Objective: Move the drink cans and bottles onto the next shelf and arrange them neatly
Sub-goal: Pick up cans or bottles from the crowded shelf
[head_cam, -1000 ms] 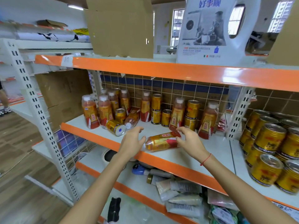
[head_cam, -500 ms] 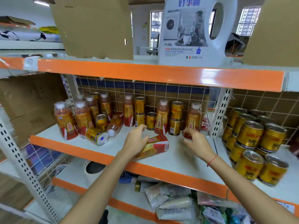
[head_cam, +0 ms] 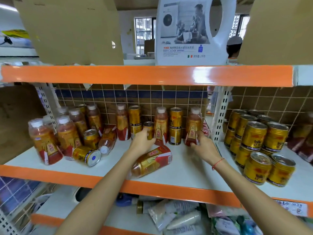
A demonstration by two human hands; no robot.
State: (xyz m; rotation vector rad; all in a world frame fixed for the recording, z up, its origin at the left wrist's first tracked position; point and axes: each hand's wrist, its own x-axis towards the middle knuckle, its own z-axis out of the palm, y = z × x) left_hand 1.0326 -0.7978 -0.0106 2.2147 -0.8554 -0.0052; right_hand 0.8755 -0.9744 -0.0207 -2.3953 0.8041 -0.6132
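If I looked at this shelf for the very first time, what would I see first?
Probably the two hands: the left hand and right hand reach to upright bottles at the back of the white shelf. Just in front lies a tipped-over bottle, and shiny gold cans are stacked on the right.

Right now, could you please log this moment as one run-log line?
left hand: on upright bottle | right hand: gripping rightmost bottle | fallen bottle: lying on shelf | stage: picking up
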